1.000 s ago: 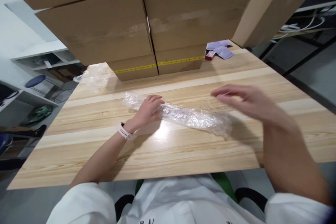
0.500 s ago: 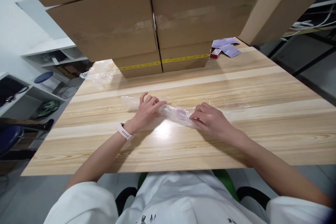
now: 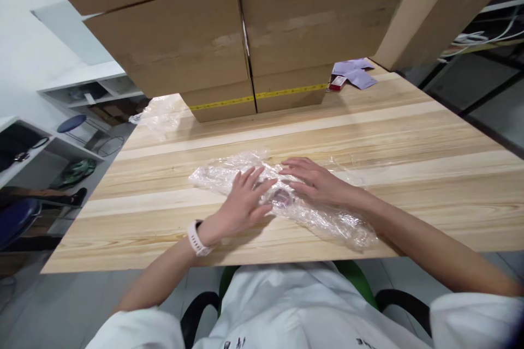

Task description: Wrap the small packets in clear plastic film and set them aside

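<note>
Crumpled clear plastic wrap point(image 3: 327, 218) lies across the middle of the wooden table point(image 3: 172, 234). Under the film, between my hands, shows a small round purplish item point(image 3: 282, 198); its kind cannot be made out. My left hand point(image 3: 243, 202), a pale watch band on its wrist, rests on the wrap with fingers spread. My right hand point(image 3: 315, 181) lies flat over the far side of the wrap, fingers stretched toward the left hand. Neither hand grips the film.
Stacked cardboard boxes point(image 3: 172, 43) stand at the table's back, with a yellow measuring tape point(image 3: 223, 103) along their base. Purple packets point(image 3: 355, 74) and a small red box point(image 3: 338, 83) lie at back right. More clear plastic point(image 3: 159, 114) sits at the back left.
My right hand came in from the right onto the wrap, pinched it, then opened out. The narrow roll of wrap has spread wider, uncovering the round item to view. My left hand's fingers have spread.
</note>
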Available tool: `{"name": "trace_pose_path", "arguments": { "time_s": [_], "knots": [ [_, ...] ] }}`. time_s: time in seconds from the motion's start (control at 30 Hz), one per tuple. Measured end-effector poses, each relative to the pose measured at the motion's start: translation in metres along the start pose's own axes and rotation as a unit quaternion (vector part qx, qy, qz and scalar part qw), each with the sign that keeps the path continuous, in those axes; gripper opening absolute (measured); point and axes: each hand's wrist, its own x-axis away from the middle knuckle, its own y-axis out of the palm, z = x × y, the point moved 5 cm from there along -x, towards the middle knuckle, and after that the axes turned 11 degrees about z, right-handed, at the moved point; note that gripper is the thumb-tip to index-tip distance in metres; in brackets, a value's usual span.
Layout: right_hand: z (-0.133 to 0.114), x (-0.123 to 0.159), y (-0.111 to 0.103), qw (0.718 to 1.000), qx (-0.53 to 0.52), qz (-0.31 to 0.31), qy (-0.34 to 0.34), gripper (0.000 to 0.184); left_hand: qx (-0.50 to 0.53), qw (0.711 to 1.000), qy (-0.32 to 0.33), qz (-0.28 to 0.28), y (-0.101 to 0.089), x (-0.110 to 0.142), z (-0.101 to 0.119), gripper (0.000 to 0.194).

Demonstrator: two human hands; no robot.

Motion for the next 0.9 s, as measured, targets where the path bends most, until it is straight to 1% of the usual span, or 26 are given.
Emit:
{"name": "trace_pose_path", "arguments": {
  "time_s": [0.07, 0.1, 0.17, 0.23, 0.3, 0.4, 0.47, 0.53, 0.63, 0.73, 0.77, 0.87, 0.9],
  "knots": [
    [0.025, -0.004, 0.012, 0.998, 0.067, -0.005, 0.001, 0.042, -0.024, 0.998, 0.000, -0.063, 0.025, -0.008, 0.009, 0.058],
    [0.037, -0.005, 0.016, 0.995, 0.094, -0.012, 0.005, 0.044, -0.029, 0.996, 0.003, -0.085, 0.034, -0.014, 0.011, 0.058],
    [0.058, -0.004, 0.015, 0.991, 0.133, -0.013, 0.020, 0.047, -0.032, 0.994, 0.008, -0.103, 0.046, -0.028, 0.014, 0.055],
    [0.076, -0.002, 0.007, 0.987, 0.156, 0.007, 0.038, 0.049, -0.028, 0.994, 0.018, -0.104, 0.051, -0.047, 0.012, 0.052],
    [0.088, 0.003, -0.005, 0.983, 0.171, 0.037, 0.053, 0.048, -0.014, 0.993, 0.041, -0.111, 0.053, -0.063, 0.010, 0.049],
    [0.093, 0.015, -0.024, 0.975, 0.188, 0.099, 0.069, 0.044, 0.013, 0.990, 0.082, -0.115, 0.050, -0.075, 0.009, 0.043],
    [0.088, 0.026, -0.034, 0.968, 0.192, 0.138, 0.088, 0.038, 0.020, 0.989, 0.101, -0.103, 0.045, -0.072, 0.010, 0.040],
    [0.083, 0.037, -0.041, 0.964, 0.183, 0.149, 0.125, 0.031, 0.018, 0.990, 0.117, -0.082, 0.037, -0.063, 0.011, 0.041],
    [0.075, 0.051, -0.046, 0.959, 0.180, 0.122, 0.184, 0.026, 0.023, 0.990, 0.127, -0.063, 0.026, -0.044, 0.013, 0.045],
    [0.070, 0.057, -0.050, 0.954, 0.195, 0.088, 0.211, 0.028, 0.046, 0.990, 0.120, -0.052, 0.016, -0.024, 0.015, 0.043],
    [0.069, 0.058, -0.051, 0.954, 0.195, 0.077, 0.215, 0.028, 0.052, 0.991, 0.116, -0.043, 0.013, -0.018, 0.016, 0.038],
    [0.067, 0.056, -0.055, 0.954, 0.197, 0.041, 0.224, 0.029, 0.053, 0.993, 0.102, -0.002, 0.004, 0.003, 0.020, 0.016],
    [0.067, 0.055, -0.056, 0.954, 0.198, 0.025, 0.224, 0.029, 0.049, 0.994, 0.101, 0.012, 0.002, 0.010, 0.022, 0.014]
  ]
}}
